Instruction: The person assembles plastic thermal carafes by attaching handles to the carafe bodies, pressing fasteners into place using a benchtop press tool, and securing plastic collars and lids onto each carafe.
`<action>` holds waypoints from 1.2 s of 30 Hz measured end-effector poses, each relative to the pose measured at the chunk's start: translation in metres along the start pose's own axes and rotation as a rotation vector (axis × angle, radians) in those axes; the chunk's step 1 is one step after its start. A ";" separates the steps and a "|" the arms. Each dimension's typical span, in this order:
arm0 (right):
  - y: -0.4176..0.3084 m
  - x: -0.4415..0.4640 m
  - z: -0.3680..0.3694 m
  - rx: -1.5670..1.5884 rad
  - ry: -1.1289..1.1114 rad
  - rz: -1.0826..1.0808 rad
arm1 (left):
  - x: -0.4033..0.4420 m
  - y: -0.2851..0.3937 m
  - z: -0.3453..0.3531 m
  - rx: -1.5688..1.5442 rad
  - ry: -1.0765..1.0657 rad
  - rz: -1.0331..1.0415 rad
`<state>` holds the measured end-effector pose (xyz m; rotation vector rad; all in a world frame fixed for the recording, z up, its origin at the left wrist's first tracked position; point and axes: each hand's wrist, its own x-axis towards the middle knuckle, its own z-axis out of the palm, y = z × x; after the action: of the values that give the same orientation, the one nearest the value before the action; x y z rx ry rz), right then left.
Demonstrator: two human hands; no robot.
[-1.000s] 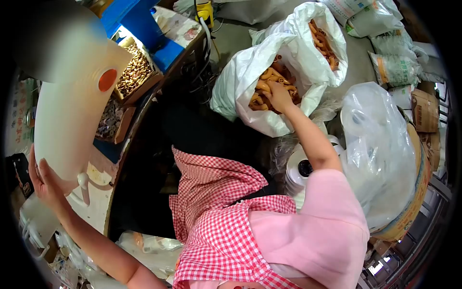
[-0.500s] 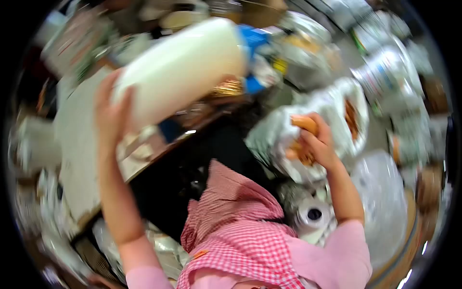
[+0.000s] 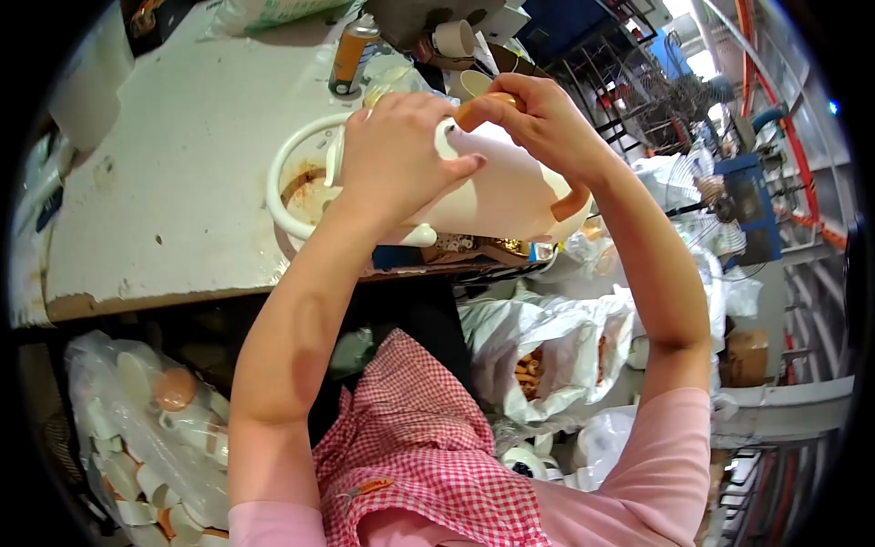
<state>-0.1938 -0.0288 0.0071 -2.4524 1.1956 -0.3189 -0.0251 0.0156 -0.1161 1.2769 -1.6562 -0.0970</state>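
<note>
A cream-white cylindrical vessel (image 3: 501,187) lies on its side along the table's edge, with a white ring-shaped handle (image 3: 276,187) at its left end. My left hand (image 3: 396,155) grips the vessel near that end, fingers over its top and thumb on its side. In my right hand (image 3: 538,123) is a curved orange-brown piece (image 3: 488,108), held against the vessel's upper side near my left fingers. Another curved orange-brown piece (image 3: 571,201) shows below my right wrist, by the vessel's far end; whether it is attached or held cannot be told.
A spray can (image 3: 354,55) stands on the white table (image 3: 164,191) behind the vessel. Small metal parts (image 3: 510,244) lie beyond its near side. White sacks (image 3: 492,337) with orange-brown pieces (image 3: 529,369) are at the lower right, a clear bag of parts (image 3: 150,410) at the lower left.
My right hand has left the open sack and come to the vessel with an orange-brown piece. The vessel has turned, and my left hand has shifted on it. The view has swung round.
</note>
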 end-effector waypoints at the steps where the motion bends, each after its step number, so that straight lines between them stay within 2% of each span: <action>1: -0.001 0.006 0.004 0.042 -0.052 0.029 | 0.000 0.001 -0.003 0.007 -0.031 -0.012; 2: 0.000 0.009 0.006 0.016 -0.085 0.029 | -0.001 0.002 -0.004 0.013 -0.059 -0.022; 4: 0.004 0.013 0.006 0.163 -0.119 0.155 | -0.002 0.002 -0.002 -0.016 -0.036 -0.083; 6: 0.007 0.013 0.007 0.168 -0.145 0.189 | -0.001 0.001 -0.004 0.000 -0.130 -0.103; 10: 0.017 0.016 0.006 0.274 -0.166 0.261 | -0.003 -0.002 0.001 0.013 -0.086 -0.098; 19: 0.002 0.014 0.009 0.074 -0.115 0.163 | 0.001 0.003 -0.011 0.016 -0.218 -0.131; 21: -0.002 0.012 0.012 -0.132 -0.058 -0.005 | -0.001 0.003 -0.010 0.016 -0.183 -0.117; 22: -0.008 0.010 0.012 -0.126 -0.038 0.004 | -0.001 0.004 -0.008 0.018 -0.194 -0.096; 24: -0.021 0.011 0.012 -0.387 -0.004 -0.139 | -0.002 0.001 -0.004 0.026 -0.097 -0.071; 25: -0.019 0.012 0.011 -0.516 -0.008 -0.137 | -0.001 -0.001 -0.003 0.032 -0.103 -0.054; 27: -0.017 0.013 0.012 -0.477 0.005 -0.138 | -0.002 -0.004 0.000 -0.071 -0.063 -0.040; 34: -0.003 0.016 0.013 -0.403 -0.013 -0.121 | 0.000 -0.006 0.004 -0.045 0.011 0.044; 36: -0.005 0.017 0.012 -0.471 -0.002 -0.174 | 0.000 -0.006 0.004 -0.041 0.039 0.050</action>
<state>-0.1757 -0.0362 -0.0014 -2.9677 1.1618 -0.0855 -0.0240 0.0107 -0.1221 1.1992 -1.6438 -0.0750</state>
